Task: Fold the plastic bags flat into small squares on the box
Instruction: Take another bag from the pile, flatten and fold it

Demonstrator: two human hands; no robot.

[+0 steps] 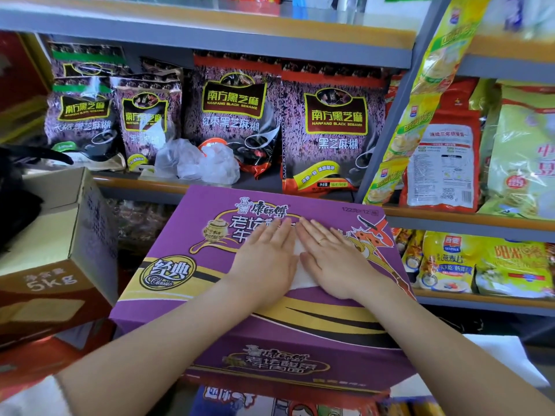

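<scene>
A purple noodle box (186, 265) lies in front of me with its printed top up. On its top lies a white plastic bag (297, 271), mostly hidden; only a narrow strip shows between my hands and at their near edge. My left hand (267, 259) presses flat on its left part, fingers straight and together. My right hand (330, 259), with a ring on one finger, presses flat on its right part. A heap of crumpled clear plastic bags (198, 163) sits on the shelf behind the box.
Shelves (270, 34) behind hold dark sesame-paste packets (333, 127) and yellow oat packs (447, 262) to the right. An open brown carton (54, 250) stands at the left, close to the purple box. A black object (18, 190) lies at the far left.
</scene>
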